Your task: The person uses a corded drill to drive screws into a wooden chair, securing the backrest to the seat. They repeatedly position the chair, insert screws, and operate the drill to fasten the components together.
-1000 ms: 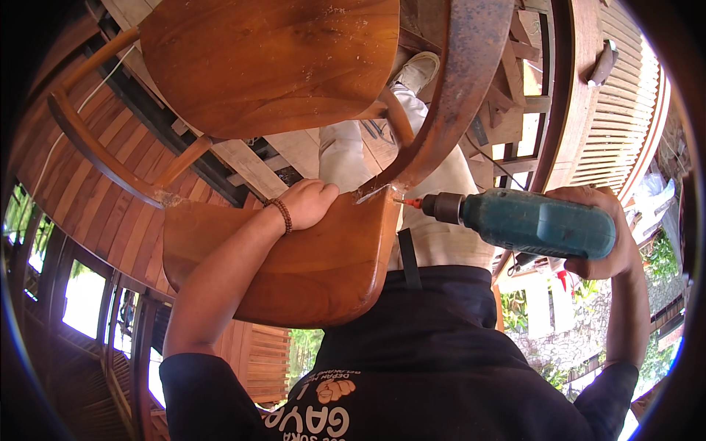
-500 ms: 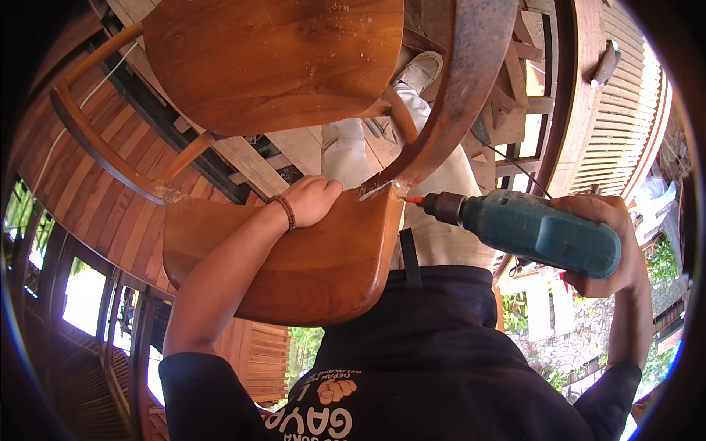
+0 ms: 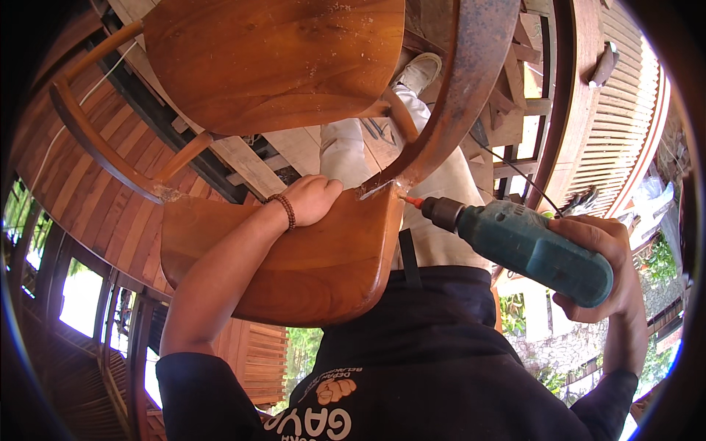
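Observation:
A wooden chair with a glossy brown seat (image 3: 279, 66) fills the upper middle, its curved backrest (image 3: 316, 272) nearest my body. My left hand (image 3: 312, 198) is closed over the backrest's far edge, its fingertips hidden behind the wood; a beaded bracelet circles the wrist. On the right, my right hand (image 3: 599, 257) grips a teal power drill (image 3: 529, 246) by its rear. The drill's reddish-orange bit (image 3: 413, 201) points left, its tip at the backrest's right end, where the curved arm (image 3: 471, 88) joins. Whether the tip has entered the wood, I cannot tell.
Under the chair lie planks (image 3: 250, 170) with gaps between, and a pliers-like tool (image 3: 379, 131). A dark cord (image 3: 522, 169) runs to the drill. My shod foot (image 3: 419, 72) stands beyond the backrest. A slatted wooden piece (image 3: 614, 125) is at the right.
The drill's rear and my right hand have swung slightly toward my body, so the drill slants more. The bit's tip stays at the same joint; my left hand has hardly moved.

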`<state>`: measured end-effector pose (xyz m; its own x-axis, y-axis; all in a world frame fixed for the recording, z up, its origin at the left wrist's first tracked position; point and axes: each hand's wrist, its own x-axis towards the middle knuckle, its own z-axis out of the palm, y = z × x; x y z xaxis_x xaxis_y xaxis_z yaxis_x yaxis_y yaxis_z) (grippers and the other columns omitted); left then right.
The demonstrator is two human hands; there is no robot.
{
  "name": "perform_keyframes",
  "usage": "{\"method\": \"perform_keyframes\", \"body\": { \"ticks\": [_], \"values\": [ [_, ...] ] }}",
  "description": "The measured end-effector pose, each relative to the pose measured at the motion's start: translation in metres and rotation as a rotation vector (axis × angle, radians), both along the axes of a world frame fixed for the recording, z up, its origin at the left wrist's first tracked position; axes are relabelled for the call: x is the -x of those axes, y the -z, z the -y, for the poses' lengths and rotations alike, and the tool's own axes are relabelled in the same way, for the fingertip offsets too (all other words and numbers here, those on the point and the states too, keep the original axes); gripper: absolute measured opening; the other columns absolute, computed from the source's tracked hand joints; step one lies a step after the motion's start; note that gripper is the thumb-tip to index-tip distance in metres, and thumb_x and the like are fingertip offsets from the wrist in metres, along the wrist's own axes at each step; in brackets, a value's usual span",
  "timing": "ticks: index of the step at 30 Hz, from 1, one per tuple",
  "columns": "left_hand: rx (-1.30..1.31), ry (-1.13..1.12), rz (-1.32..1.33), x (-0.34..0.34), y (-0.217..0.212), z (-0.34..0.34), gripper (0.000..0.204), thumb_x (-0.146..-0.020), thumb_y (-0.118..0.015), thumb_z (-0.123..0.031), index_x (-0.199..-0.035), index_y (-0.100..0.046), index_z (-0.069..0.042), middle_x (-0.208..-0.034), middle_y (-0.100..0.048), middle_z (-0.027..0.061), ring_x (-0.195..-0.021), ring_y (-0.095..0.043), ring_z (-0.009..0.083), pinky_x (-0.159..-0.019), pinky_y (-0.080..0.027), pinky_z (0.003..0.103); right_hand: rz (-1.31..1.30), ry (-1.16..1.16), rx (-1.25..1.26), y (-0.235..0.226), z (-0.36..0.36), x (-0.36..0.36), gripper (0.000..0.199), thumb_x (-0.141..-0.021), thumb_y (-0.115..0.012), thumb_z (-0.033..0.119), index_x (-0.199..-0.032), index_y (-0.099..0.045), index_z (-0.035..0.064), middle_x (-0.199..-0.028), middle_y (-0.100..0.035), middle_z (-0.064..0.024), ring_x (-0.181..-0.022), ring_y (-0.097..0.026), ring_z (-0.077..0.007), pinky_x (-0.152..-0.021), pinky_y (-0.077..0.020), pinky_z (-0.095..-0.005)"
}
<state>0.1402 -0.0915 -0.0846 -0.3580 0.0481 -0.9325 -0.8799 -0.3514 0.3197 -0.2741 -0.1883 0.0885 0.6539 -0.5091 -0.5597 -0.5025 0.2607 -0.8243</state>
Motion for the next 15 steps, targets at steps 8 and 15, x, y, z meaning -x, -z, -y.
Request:
{"method": "perform_keyframes", "body": {
  "ticks": [8, 15],
  "values": [
    [-0.028, -0.004, 0.02, 0.003, -0.004, 0.004, 0.055, -0.095, -0.031, -0.034, -0.098, -0.063, 0.011, -0.112, -0.06, 0.0341, -0.11, -0.056, 0.0459, -0.098, -0.043, 0.045, -0.007, -0.014, 0.039, -0.01, -0.002, -0.009, 0.072, -0.055, -0.076, 0.018, -0.123, -0.061, -0.0025, -0.083, -0.066, -0.0176, -0.064, -0.067, -0.0333, -0.057, -0.0521, -0.0362],
    [-0.006, -0.014, 0.025, 0.002, -0.003, 0.001, 0.055, -0.095, -0.032, -0.034, -0.097, -0.063, 0.012, -0.11, -0.06, 0.0353, -0.107, -0.057, 0.0462, -0.097, -0.043, 0.046, -0.023, -0.035, 0.116, -0.017, -0.005, -0.017, 0.071, -0.06, -0.078, 0.014, -0.127, -0.059, 0.0006, -0.086, -0.067, -0.0188, -0.064, -0.067, -0.033, -0.054, -0.0516, -0.0361]
  ]
}}
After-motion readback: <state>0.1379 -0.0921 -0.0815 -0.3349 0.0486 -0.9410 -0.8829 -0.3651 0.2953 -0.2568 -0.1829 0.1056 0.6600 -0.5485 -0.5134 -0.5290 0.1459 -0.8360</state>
